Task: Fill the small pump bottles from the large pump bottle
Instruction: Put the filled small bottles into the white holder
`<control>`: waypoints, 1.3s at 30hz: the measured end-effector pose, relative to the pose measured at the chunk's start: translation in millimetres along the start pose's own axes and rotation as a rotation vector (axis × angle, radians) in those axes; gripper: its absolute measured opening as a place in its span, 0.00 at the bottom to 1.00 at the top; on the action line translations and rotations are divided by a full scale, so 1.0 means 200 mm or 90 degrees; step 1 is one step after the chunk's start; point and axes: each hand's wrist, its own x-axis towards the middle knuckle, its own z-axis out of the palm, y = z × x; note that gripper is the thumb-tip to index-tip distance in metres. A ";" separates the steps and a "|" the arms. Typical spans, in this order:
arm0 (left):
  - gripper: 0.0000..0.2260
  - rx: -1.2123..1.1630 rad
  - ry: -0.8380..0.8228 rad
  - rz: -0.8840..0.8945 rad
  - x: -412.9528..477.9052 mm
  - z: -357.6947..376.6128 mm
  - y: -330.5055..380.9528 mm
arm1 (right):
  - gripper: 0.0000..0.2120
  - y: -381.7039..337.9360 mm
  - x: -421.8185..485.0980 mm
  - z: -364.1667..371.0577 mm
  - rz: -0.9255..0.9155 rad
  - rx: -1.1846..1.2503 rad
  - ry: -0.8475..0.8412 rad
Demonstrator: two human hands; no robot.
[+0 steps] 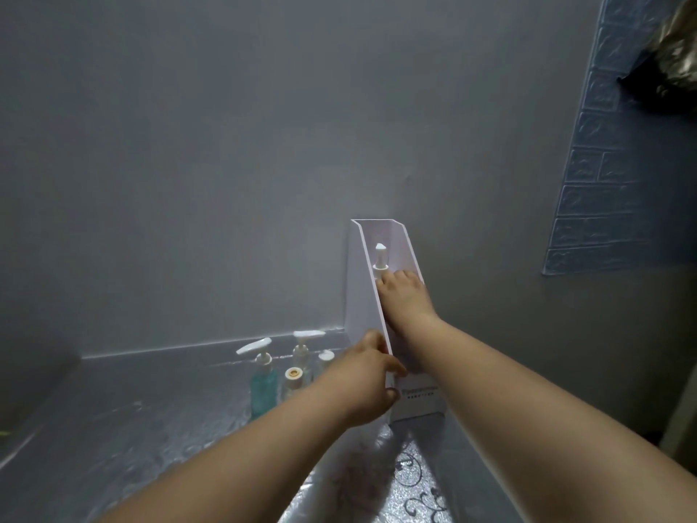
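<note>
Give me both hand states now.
Left hand: grips the white box edge.
Right hand: inside box, grips pump bottle.

Inside the white file holder only a pump head shows. The bottle's body is hidden behind the holder's wall and the right hand, whose fingertips dip out of sight, so its grip cannot be told. The left hand, gripping the holder's front edge, covers parts of the small pump bottles. The holder's print is too small to read.
</note>
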 end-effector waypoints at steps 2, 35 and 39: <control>0.18 0.011 -0.008 0.003 -0.01 -0.01 0.01 | 0.16 0.02 -0.03 -0.03 0.011 0.001 -0.001; 0.12 0.042 0.159 -0.246 -0.24 -0.40 -0.54 | 0.12 -0.24 -0.12 -0.58 0.089 0.479 0.053; 0.12 0.047 0.245 -0.225 -0.15 -0.53 -0.50 | 0.13 -0.01 -0.09 -0.75 0.174 0.445 0.132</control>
